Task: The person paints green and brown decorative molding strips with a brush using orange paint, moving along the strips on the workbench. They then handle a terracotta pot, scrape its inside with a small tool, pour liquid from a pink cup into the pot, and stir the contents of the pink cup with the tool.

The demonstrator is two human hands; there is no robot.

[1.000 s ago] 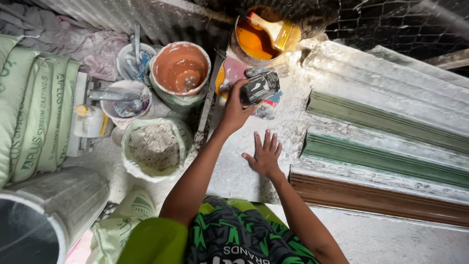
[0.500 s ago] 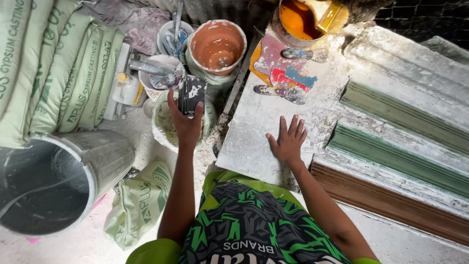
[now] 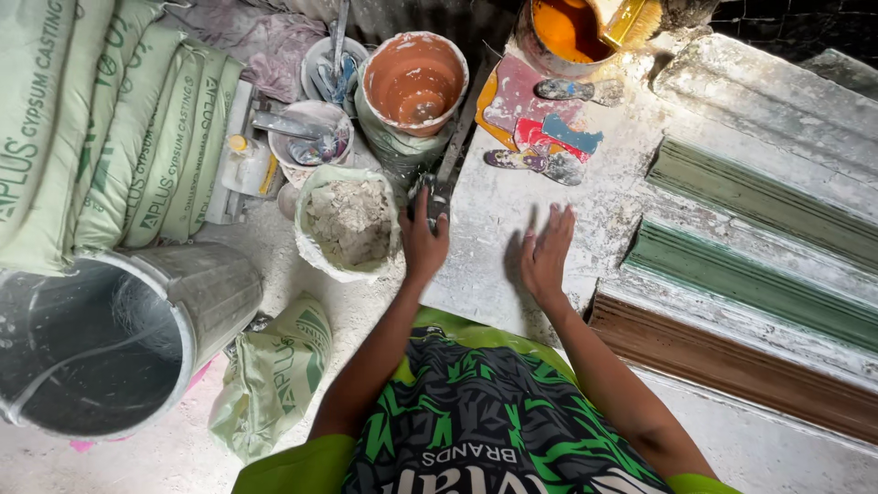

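Nearest the camera, the person's two forearms reach forward over a green and black patterned shirt. The left hand [image 3: 423,240] is curled at the left edge of the dusty white slab [image 3: 494,238], its fingers closed around a small dark object [image 3: 436,195], too plaster-smeared and hidden to name. The right hand [image 3: 547,253] lies flat on the slab just beside it, fingers spread and holding nothing.

To the left of the left hand, touching nothing it holds, sits a plastic-lined bowl of grey plaster lumps [image 3: 348,220]; nearer and further left lies a large metal bucket [image 3: 110,338] tipped on its side, with a pale green sack [image 3: 274,375] slumped beside it. Stacked green sacks [image 3: 101,137] fill the far left.

On the right, green moulding strips [image 3: 750,274] and a brown one [image 3: 732,366] run along the slab's right side.

Beyond the hands stand an orange-stained pot [image 3: 413,80], a small bowl with tools [image 3: 306,135], coloured scrapers [image 3: 540,137] on the slab's far edge, and an orange paint tub with a brush [image 3: 576,27] at the far corner.
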